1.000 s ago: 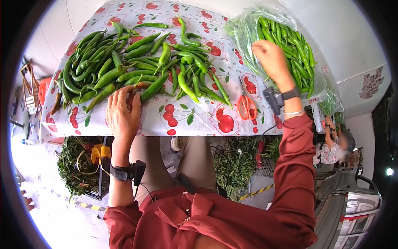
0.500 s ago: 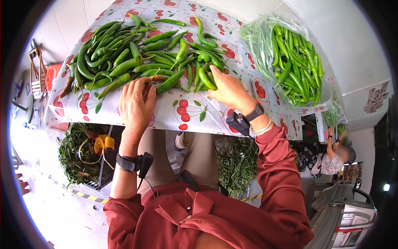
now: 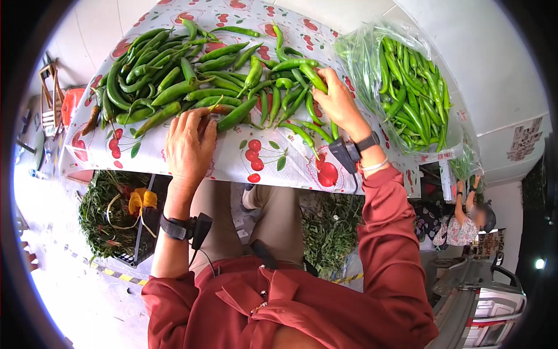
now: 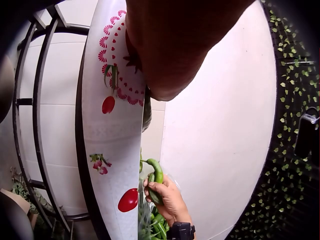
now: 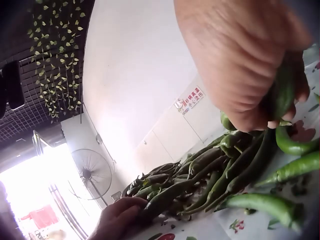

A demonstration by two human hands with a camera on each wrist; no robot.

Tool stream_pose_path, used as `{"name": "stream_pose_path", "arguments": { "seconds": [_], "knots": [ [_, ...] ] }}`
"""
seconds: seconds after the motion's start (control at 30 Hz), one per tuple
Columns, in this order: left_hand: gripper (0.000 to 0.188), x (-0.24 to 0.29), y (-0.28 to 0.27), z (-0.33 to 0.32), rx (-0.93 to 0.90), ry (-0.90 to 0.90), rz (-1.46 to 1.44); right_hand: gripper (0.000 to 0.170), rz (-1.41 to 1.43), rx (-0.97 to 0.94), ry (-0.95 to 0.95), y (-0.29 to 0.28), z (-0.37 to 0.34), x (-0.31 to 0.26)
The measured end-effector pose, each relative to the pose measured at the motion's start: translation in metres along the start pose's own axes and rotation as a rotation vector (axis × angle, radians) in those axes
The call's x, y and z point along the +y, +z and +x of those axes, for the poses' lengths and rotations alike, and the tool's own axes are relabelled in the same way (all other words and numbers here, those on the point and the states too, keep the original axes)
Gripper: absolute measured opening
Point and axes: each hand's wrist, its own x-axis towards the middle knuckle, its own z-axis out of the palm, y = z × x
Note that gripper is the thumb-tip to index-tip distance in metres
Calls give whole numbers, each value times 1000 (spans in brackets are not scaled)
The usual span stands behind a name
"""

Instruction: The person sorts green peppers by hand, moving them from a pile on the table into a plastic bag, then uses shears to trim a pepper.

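Long green peppers lie piled on a cherry-patterned cloth. My right hand grips green peppers at the pile's right side; the left wrist view shows this hand with its thumb across peppers. In the right wrist view the palm of that hand hides much of what it holds. My left hand rests at the near edge of the pile, beside a reddish pepper, fingers loosely bent. Its fingertips are hidden in the head view.
A clear plastic bag full of green peppers stands at the table's right. Crates of leafy greens sit below the table's front edge. Another person is at the far right, and a standing fan is in the right wrist view.
My right hand came from the bag to the pile, then moved slightly right and up with peppers in its grip. Several peppers beneath it have shifted. My left hand stays by the same peppers.
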Motion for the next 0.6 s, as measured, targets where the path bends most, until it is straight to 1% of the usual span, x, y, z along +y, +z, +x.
{"name": "stream_pose_path", "arguments": {
  "seconds": [0.07, 0.13, 0.2, 0.27, 0.3, 0.33, 0.4, 0.43, 0.47, 0.53, 0.57, 0.6],
  "knots": [
    [21, 0, 0, 0, 1, -5, 1, 33, 11, 0, 7, 6, 10, 0],
    [22, 0, 0, -1, -5, -15, 5, 33, -59, -60, 5, 12, 17, 3],
    [22, 1, -1, 0, -12, -29, 4, 32, -19, -84, -1, 13, 18, 3],
    [22, 1, -1, -1, -10, -28, 6, 32, 111, -133, 68, 13, 14, 4],
    [22, 0, -1, -1, -10, -18, 6, 32, 121, -75, 55, 13, 11, 5],
    [22, -1, 0, -1, -16, -20, 0, 32, 117, -77, 61, 11, 9, 7],
    [22, -2, 0, 0, -11, -13, 4, 33, 119, -70, 188, 2, 3, 6],
    [22, -2, 1, 0, 0, -4, 2, 31, 21, -54, 201, -8, -1, -6],
    [22, -2, 1, 0, -4, -3, -1, 31, 19, -53, 205, -10, -3, -1],
    [22, -2, 1, 0, -12, -6, 7, 26, 82, 54, 159, -14, -11, 19],
    [22, -2, 1, 0, -17, -3, 2, 24, 94, 31, 236, -19, -14, 28],
    [22, -1, 0, 0, -10, -3, 3, 24, 90, 34, 244, -22, -18, 32]
  ]
}}
